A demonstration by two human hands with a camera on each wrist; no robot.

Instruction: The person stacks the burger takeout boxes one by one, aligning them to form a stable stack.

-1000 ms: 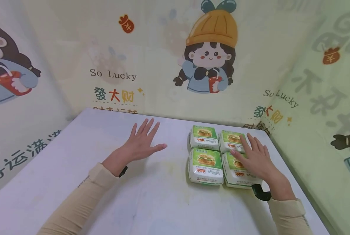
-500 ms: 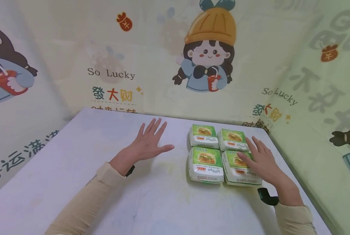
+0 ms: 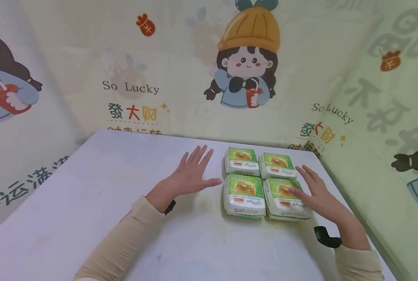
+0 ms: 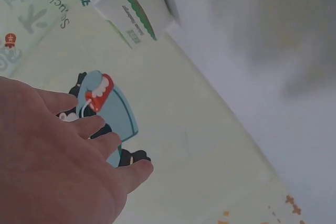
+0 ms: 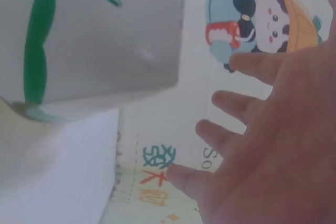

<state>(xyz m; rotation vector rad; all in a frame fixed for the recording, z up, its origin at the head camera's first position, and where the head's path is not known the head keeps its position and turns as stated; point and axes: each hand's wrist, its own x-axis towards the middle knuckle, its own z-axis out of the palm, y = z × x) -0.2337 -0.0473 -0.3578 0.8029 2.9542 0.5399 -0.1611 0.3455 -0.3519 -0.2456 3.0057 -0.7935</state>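
Several green-and-white burger boxes [image 3: 244, 195] sit in a two-by-two block on the white table [image 3: 89, 187]. My left hand [image 3: 191, 175] lies flat with fingers spread, its thumb tip almost at the near-left box. My right hand [image 3: 312, 189] is flat too, thumb on the near-right box [image 3: 282, 201] and fingers along the block's right side. In the left wrist view my left hand [image 4: 58, 156] shows straight fingers, with a box [image 4: 126, 3] at the top. The right wrist view has a box's side [image 5: 100, 40] close up and my right hand [image 5: 262, 140] with fingers spread.
Cartoon-printed cloth walls [image 3: 181, 70] close the table in at the back, left and right. The table's right edge [image 3: 330, 171] runs just past my right hand. Bare tabletop stretches to the left and front of the boxes.
My left hand has slid right across the table toward the boxes. My right hand has drawn back off the box tops toward the block's right side.
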